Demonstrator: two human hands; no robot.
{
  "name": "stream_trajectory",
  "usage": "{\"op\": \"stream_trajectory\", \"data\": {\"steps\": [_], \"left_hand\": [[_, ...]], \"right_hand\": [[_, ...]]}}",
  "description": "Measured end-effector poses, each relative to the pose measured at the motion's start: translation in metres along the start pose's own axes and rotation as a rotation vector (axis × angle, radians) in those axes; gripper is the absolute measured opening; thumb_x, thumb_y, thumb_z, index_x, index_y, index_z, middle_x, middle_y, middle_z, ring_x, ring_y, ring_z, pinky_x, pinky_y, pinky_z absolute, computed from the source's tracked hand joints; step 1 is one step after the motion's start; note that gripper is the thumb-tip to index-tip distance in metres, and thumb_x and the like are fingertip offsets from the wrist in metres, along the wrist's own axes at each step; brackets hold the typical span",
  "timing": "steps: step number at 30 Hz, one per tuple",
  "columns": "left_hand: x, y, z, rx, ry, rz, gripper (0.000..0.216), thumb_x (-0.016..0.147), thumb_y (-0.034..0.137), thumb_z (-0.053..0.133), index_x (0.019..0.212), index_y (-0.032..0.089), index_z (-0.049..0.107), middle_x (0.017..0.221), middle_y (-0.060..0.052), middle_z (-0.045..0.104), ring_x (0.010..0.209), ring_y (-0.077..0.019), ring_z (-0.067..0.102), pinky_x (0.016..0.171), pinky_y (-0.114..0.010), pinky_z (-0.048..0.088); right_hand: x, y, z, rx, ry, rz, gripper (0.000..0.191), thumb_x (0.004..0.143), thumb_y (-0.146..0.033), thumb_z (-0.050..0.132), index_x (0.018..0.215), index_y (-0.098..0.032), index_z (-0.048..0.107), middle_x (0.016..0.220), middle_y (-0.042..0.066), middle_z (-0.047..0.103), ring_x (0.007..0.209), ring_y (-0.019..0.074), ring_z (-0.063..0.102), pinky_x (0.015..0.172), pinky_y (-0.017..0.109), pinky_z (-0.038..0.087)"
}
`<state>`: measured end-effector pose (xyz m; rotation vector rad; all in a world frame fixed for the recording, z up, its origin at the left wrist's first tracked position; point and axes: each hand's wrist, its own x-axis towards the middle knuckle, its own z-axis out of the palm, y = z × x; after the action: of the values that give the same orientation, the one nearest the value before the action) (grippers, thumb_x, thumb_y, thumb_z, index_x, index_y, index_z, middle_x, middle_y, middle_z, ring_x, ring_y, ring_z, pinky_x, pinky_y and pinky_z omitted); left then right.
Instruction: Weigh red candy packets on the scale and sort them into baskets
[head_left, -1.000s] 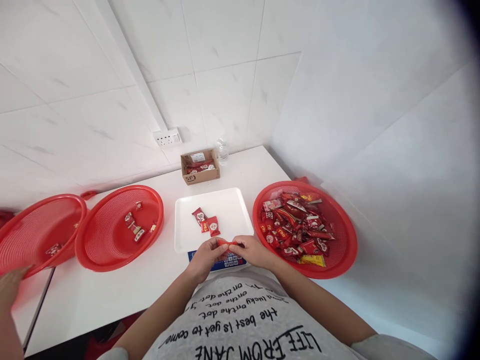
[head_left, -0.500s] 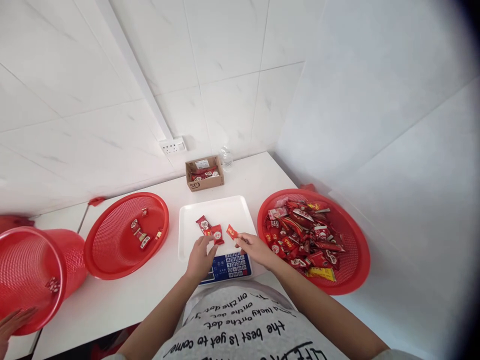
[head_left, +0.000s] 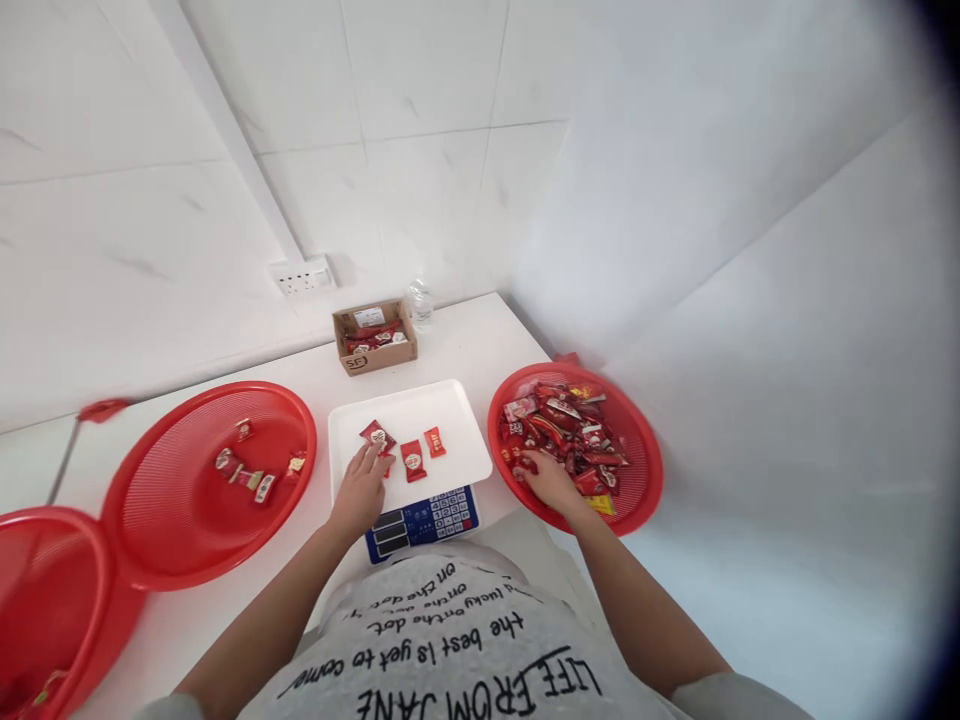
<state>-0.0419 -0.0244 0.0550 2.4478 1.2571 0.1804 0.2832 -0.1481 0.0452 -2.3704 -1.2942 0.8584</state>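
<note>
My left hand (head_left: 361,490) lies over the white scale pan (head_left: 450,400), fingers spread. Its fingertips touch a dark red snack packet (head_left: 377,434) and partly cover another red one beneath. To their right on the pan lie a red packet with a round white label (head_left: 412,461) and a small orange-red packet (head_left: 435,441). My right hand (head_left: 551,480) is inside the right red basket (head_left: 651,470), fingers curled down among the heaped red packets (head_left: 570,425). What its fingertips grip is hidden. The scale's blue keypad (head_left: 424,525) faces me.
A cardboard box (head_left: 379,358) with red packets stands behind the scale, beside a clear plastic item (head_left: 420,305). Left of the scale is a red basket (head_left: 135,490) with several small packets. Another red basket (head_left: 105,600) stands at the lower left. A wall socket (head_left: 302,276) is behind.
My right hand has put the small orange-red packet on the pan and moved right into the basket. My left hand has moved onto the left packets. The view has shifted; another person's hand is out of sight.
</note>
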Motion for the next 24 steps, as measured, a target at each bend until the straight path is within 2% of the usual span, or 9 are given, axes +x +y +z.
{"op": "stream_trajectory", "data": {"steps": [3, 7, 11, 13, 16, 18, 21, 24], "left_hand": [[-0.011, -0.01, 0.005, -0.041, 0.038, 0.012, 0.047, 0.077, 0.014, 0.038, 0.119, 0.019, 0.057, 0.141, -0.007, 0.042, 0.136, -0.0273, 0.026, 0.11, -0.048, 0.029], [-0.025, -0.022, 0.01, -0.072, 0.09, 0.013, 0.043, 0.083, 0.029, 0.037, 0.121, 0.021, 0.055, 0.137, -0.008, 0.047, 0.135, -0.0278, 0.029, 0.108, -0.05, 0.031], [-0.03, -0.029, 0.009, -0.08, 0.145, -0.005, 0.042, 0.086, 0.039, 0.036, 0.119, 0.022, 0.056, 0.137, -0.009, 0.047, 0.134, -0.0283, 0.03, 0.107, -0.05, 0.031], [-0.029, -0.028, 0.008, -0.085, 0.156, -0.011, 0.042, 0.086, 0.041, 0.036, 0.117, 0.021, 0.057, 0.136, -0.01, 0.048, 0.134, -0.0287, 0.03, 0.107, -0.05, 0.032], [-0.026, -0.025, 0.006, -0.096, 0.16, -0.007, 0.043, 0.086, 0.042, 0.037, 0.117, 0.021, 0.057, 0.135, -0.01, 0.049, 0.135, -0.0287, 0.03, 0.107, -0.05, 0.032], [-0.025, -0.022, 0.006, -0.102, 0.16, -0.002, 0.042, 0.087, 0.042, 0.037, 0.117, 0.021, 0.057, 0.135, -0.009, 0.049, 0.134, -0.0287, 0.03, 0.106, -0.051, 0.033], [-0.023, -0.018, 0.008, -0.104, 0.17, 0.019, 0.041, 0.087, 0.042, 0.038, 0.118, 0.021, 0.056, 0.134, -0.009, 0.05, 0.134, -0.0286, 0.031, 0.105, -0.052, 0.034], [-0.021, -0.013, 0.01, -0.103, 0.179, 0.046, 0.04, 0.087, 0.04, 0.038, 0.118, 0.022, 0.056, 0.132, -0.008, 0.051, 0.132, -0.0282, 0.033, 0.104, -0.051, 0.036]], "right_hand": [[-0.003, 0.006, 0.005, -0.094, -0.037, 0.04, 0.041, 0.086, -0.03, 0.045, 0.122, -0.014, 0.056, 0.126, 0.014, 0.056, 0.114, 0.0246, 0.053, 0.098, 0.033, 0.036], [0.0, 0.004, 0.007, -0.115, 0.028, 0.069, 0.039, 0.086, -0.028, 0.044, 0.119, -0.015, 0.058, 0.125, 0.012, 0.055, 0.112, 0.0228, 0.053, 0.097, 0.03, 0.037], [0.012, 0.003, -0.003, -0.228, 0.23, 0.088, 0.042, 0.086, -0.022, 0.037, 0.125, -0.018, 0.054, 0.144, 0.011, 0.034, 0.13, 0.0252, 0.032, 0.104, 0.036, 0.029], [0.018, 0.005, -0.009, -0.32, 0.249, 0.107, 0.045, 0.084, -0.019, 0.04, 0.126, -0.023, 0.053, 0.148, 0.009, 0.027, 0.135, 0.0279, 0.022, 0.104, 0.041, 0.028], [0.024, 0.009, -0.016, -0.399, 0.208, 0.146, 0.046, 0.082, -0.018, 0.042, 0.125, -0.023, 0.054, 0.149, 0.01, 0.025, 0.135, 0.031, 0.02, 0.1, 0.045, 0.032], [0.025, 0.013, -0.021, -0.429, 0.241, 0.154, 0.044, 0.082, -0.019, 0.042, 0.124, -0.023, 0.056, 0.149, 0.01, 0.023, 0.132, 0.0314, 0.025, 0.097, 0.044, 0.033], [0.026, 0.019, -0.027, -0.458, 0.303, 0.164, 0.041, 0.083, -0.02, 0.042, 0.119, -0.024, 0.059, 0.147, 0.009, 0.028, 0.128, 0.0308, 0.031, 0.097, 0.041, 0.033], [0.028, 0.025, -0.032, -0.438, 0.344, 0.157, 0.034, 0.083, -0.021, 0.043, 0.108, -0.02, 0.066, 0.128, 0.013, 0.047, 0.118, 0.0283, 0.04, 0.097, 0.038, 0.032]]}}
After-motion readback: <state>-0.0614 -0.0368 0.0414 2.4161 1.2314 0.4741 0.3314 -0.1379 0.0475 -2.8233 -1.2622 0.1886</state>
